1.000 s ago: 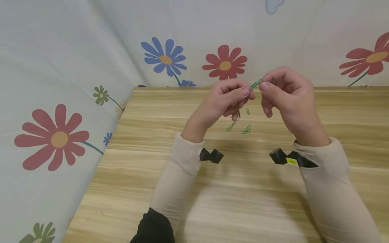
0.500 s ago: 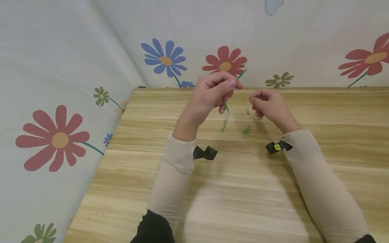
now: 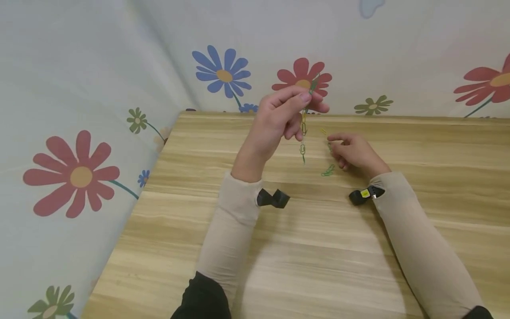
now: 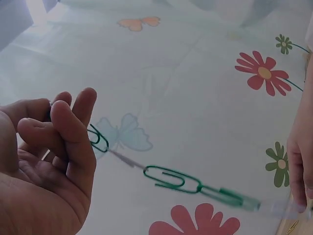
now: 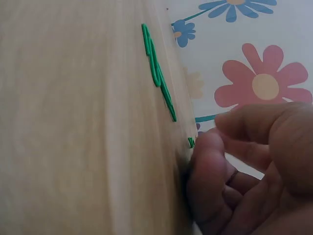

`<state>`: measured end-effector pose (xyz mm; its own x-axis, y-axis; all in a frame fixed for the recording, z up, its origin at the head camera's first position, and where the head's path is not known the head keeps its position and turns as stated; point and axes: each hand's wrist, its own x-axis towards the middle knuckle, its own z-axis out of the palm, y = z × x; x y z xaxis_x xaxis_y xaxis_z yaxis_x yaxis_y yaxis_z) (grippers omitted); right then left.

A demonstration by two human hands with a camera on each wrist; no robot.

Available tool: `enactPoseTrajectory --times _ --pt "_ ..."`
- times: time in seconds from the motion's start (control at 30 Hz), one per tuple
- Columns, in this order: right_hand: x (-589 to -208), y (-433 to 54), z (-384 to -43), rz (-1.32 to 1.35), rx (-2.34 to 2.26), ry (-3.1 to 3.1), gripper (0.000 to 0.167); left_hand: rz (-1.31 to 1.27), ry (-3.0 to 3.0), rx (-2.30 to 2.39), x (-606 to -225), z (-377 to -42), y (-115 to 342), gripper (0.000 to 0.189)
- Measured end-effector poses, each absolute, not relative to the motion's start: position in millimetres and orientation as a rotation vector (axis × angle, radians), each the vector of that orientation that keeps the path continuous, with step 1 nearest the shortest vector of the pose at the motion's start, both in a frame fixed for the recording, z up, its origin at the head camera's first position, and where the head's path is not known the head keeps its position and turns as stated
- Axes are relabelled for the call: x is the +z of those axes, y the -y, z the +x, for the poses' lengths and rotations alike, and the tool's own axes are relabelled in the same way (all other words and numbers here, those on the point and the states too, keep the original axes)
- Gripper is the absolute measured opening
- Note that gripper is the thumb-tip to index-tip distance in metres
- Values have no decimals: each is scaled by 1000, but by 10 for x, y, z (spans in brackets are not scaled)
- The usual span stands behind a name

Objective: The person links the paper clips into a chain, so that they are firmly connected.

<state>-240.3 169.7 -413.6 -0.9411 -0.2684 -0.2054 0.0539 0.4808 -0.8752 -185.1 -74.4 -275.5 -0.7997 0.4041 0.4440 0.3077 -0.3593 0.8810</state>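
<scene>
Between thumb and index finger my left hand (image 3: 275, 110) pinches a chain of linked paper clips (image 3: 303, 128). One end stands above the fingertips; the rest hangs below, green with a yellow clip among them. In the left wrist view the green links (image 4: 171, 179) show large, the far end blurred. My right hand (image 3: 356, 153) is low over the table, its fingertips beside a single green paper clip (image 3: 329, 145), fingers loosely bent. No clip shows between those fingers in the right wrist view, where the small green clip (image 5: 191, 142) is partly hidden by the hand (image 5: 230, 171).
A small pile of green paper clips (image 3: 328, 170) lies nearer me on the wooden table (image 3: 311, 248). Just beyond the right fingertips is a yellow paper clip (image 3: 323, 131). Behind the table's back edge hangs a flower-printed cloth (image 3: 255, 26).
My right hand has let go of the chain's end and come down to the table by the single green clip. The left hand has lifted and moved left, its chain now hanging.
</scene>
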Motion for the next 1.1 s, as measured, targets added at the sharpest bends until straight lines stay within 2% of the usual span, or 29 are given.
enactPoseTrajectory --times 0.17,0.4,0.6,0.8,1.1 --pt "-4136 -1691 -2380 -165 -1316 -2490 35 922 -1716 2389 -2760 -1870 717 20" --pt "-4100 -1716 -2347 -134 -1255 -2537 20 913 -1679 2410 -2772 -1890 701 21" --pt "-4094 -1770 -2356 -132 -1210 -2598 26 970 -1658 2393 -2761 -1906 674 20" --pt "-4063 -1739 -2323 -275 -957 -2823 12 922 -1636 2404 -2743 -1905 643 22" --pt "-4019 -1708 -2317 -242 -879 -2769 12 837 -1689 2412 -2769 -1883 703 20"
